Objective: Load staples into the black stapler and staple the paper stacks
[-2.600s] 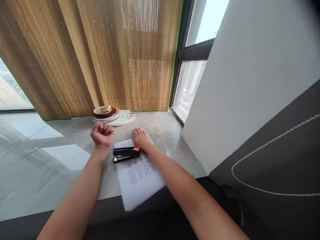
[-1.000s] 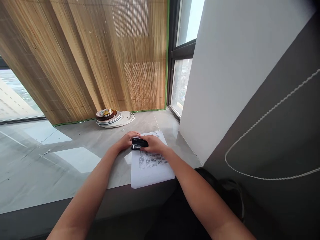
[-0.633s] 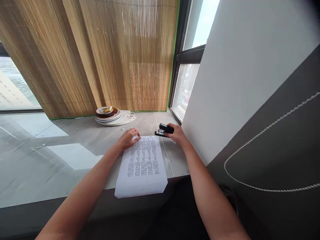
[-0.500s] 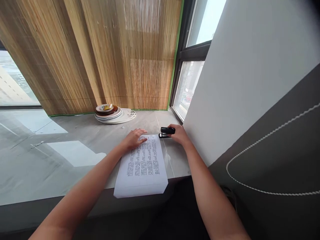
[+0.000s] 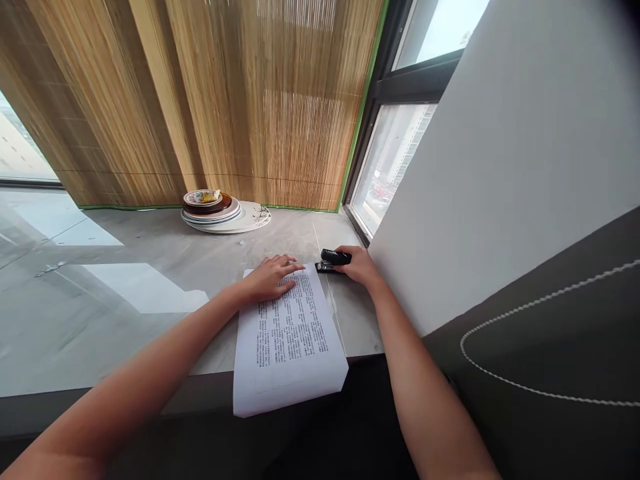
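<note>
Printed paper (image 5: 290,340) lies on the grey stone-like sill, its near end hanging over the front edge; whether it is one sheet or a stack I cannot tell. My left hand (image 5: 273,277) rests flat on the upper part of the paper with its fingers stretched out. A black stapler (image 5: 334,257) is gripped in my right hand (image 5: 359,265), fingers wrapped around its back end. Its jaws face left, at the paper's upper right corner, with a gap showing between the top arm and the base. Whether the paper's corner is between the jaws I cannot make out.
A stack of plates (image 5: 213,212) stands at the back beside a bamboo blind (image 5: 225,100). A white wall (image 5: 480,153) rises close on the right, with a window (image 5: 395,160) behind it. A white bead cord (image 5: 505,373) hangs at the lower right.
The camera view has shifted a little. The paper has turned slightly, and its upper right corner is now closer to the stapler. My left hand has slid right with it.
</note>
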Demonstrator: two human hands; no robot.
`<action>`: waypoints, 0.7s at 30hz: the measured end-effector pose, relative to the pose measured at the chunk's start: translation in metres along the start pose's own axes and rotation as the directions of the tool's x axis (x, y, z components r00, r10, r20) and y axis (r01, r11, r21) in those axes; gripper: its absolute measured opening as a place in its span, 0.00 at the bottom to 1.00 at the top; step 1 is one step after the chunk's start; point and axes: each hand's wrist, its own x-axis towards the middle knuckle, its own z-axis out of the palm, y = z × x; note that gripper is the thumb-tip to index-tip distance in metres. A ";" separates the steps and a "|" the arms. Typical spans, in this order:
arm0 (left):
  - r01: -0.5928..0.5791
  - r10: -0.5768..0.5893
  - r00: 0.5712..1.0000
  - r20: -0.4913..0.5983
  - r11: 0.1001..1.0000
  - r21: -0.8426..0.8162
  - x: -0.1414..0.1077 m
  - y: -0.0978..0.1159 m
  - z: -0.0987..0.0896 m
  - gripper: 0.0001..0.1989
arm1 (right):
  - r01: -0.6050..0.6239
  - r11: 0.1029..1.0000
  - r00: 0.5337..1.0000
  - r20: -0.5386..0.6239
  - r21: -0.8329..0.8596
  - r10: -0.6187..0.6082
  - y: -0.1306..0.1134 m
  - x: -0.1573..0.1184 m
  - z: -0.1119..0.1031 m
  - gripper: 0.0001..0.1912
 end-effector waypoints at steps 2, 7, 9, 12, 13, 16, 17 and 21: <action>-0.041 0.041 0.998 0.041 0.999 0.000 0.001 -0.001 0.002 0.25 | 0.024 1.000 1.000 0.016 -0.005 -0.024 0.001 0.002 0.000 0.19; -0.119 0.118 0.987 0.110 0.993 0.007 0.002 -0.001 0.003 0.27 | 0.076 0.997 0.996 0.046 0.009 -0.076 0.001 0.004 0.001 0.18; -0.131 0.129 0.983 0.133 0.991 0.007 0.003 0.001 0.003 0.28 | 0.101 0.995 0.991 0.084 0.025 -0.102 -0.001 0.003 0.001 0.17; -0.140 0.138 0.975 0.177 0.990 0.000 0.003 0.003 0.003 0.29 | 0.134 0.990 0.983 0.125 0.033 -0.137 -0.006 0.000 0.001 0.16; -0.140 0.137 0.972 0.188 0.990 -0.002 0.002 0.004 0.003 0.29 | 0.149 0.988 0.979 0.136 0.041 -0.153 -0.009 0.000 0.001 0.16; -0.126 0.127 0.971 0.204 0.992 -0.018 0.002 0.004 0.003 0.30 | 0.203 0.972 0.957 0.186 0.116 -0.222 -0.016 -0.002 0.003 0.15; -0.119 0.122 0.971 0.205 0.993 -0.026 0.002 0.004 0.003 0.30 | 0.219 0.966 0.950 0.197 0.140 -0.244 -0.018 -0.001 0.005 0.15; -0.098 0.105 0.973 0.206 0.994 -0.044 0.001 0.005 0.002 0.29 | 0.266 0.957 0.949 0.144 0.120 -0.281 -0.024 0.000 0.011 0.15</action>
